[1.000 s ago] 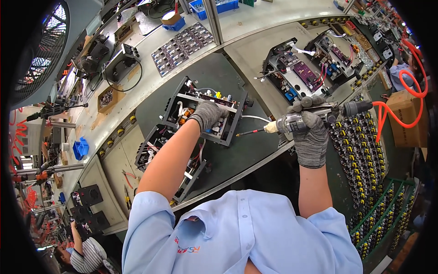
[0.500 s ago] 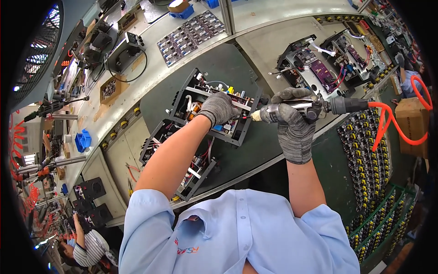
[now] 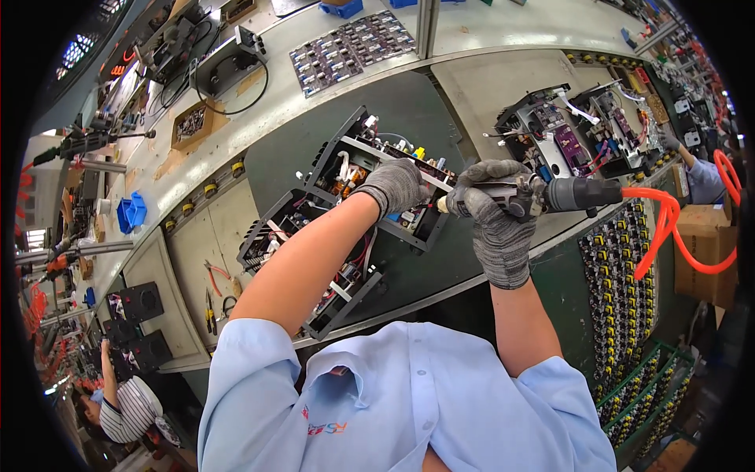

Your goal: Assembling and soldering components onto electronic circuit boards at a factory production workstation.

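My left hand (image 3: 395,186), in a grey knit glove, rests on an open black electronics unit (image 3: 368,167) with circuit boards and wires inside, lying on a dark green mat (image 3: 409,110). My right hand (image 3: 495,211), gloved the same way, grips a pneumatic screwdriver (image 3: 550,194) held level, its tip pointing left at the unit's right edge beside my left hand. An orange coiled air hose (image 3: 668,228) runs from the tool's rear to the right. A second open black unit (image 3: 291,236) lies just left of and under my left forearm.
Another opened unit with a purple board (image 3: 566,134) sits on the bench to the right. A tray of small parts (image 3: 354,47) lies at the back. Racks of yellow-tipped components (image 3: 621,299) stand at right. Pliers (image 3: 216,275) lie at left. Co-workers sit at lower left (image 3: 126,401) and far right (image 3: 700,173).
My right hand has carried the screwdriver left and closer to the unit, until its tip sits beside my left hand. The view has shifted slightly.
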`<move>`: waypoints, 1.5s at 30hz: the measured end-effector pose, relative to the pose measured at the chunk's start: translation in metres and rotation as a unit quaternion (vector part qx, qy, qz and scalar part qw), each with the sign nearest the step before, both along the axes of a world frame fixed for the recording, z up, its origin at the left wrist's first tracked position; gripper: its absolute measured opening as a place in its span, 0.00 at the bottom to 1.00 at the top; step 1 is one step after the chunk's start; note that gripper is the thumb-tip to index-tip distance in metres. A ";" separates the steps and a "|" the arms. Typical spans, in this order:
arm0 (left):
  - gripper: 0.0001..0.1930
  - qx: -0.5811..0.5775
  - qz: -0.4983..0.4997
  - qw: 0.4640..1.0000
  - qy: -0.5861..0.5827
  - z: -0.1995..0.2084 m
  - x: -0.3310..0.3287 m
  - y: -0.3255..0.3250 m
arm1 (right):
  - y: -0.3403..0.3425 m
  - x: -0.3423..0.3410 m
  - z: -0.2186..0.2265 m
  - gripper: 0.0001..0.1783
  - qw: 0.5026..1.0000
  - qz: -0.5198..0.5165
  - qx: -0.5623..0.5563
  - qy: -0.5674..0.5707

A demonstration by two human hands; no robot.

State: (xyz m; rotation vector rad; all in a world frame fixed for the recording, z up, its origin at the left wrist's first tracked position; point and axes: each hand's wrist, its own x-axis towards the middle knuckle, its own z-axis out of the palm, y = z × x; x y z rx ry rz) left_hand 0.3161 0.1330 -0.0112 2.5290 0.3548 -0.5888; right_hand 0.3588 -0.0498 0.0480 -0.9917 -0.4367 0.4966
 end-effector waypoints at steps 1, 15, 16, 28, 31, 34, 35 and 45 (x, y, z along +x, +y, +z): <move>0.16 -0.013 -0.012 1.000 -0.017 0.000 -0.004 0.002 | 0.001 -0.002 0.000 0.18 1.000 -0.005 -0.004 -0.002; 0.15 -0.181 0.028 0.983 -0.018 -0.011 -0.029 0.011 | 0.009 -0.026 -0.016 0.21 0.978 0.002 -0.071 -0.198; 0.15 -0.184 0.027 0.982 -0.032 -0.009 -0.028 0.012 | 0.011 -0.026 -0.016 0.21 0.972 0.013 -0.101 -0.211; 0.14 -0.231 0.059 0.971 -0.015 -0.020 -0.034 0.016 | 0.036 -0.020 0.011 0.15 0.986 0.042 -0.121 -0.109; 0.15 -0.213 0.052 0.975 -0.033 -0.027 -0.039 0.011 | 0.040 -0.020 0.012 0.11 0.981 0.046 -0.152 -0.110; 0.15 -0.196 0.043 0.977 -0.077 -0.029 -0.041 0.010 | 0.041 -0.026 0.010 0.12 0.973 0.028 -0.169 -0.155; 0.15 -0.200 0.048 0.977 -0.056 -0.029 -0.040 0.010 | 0.042 -0.030 0.008 0.14 0.979 0.035 -0.160 -0.121; 0.15 -0.292 0.252 0.902 -0.195 0.013 -0.092 0.006 | 0.036 -0.032 -0.003 0.18 0.968 0.088 -0.165 -0.170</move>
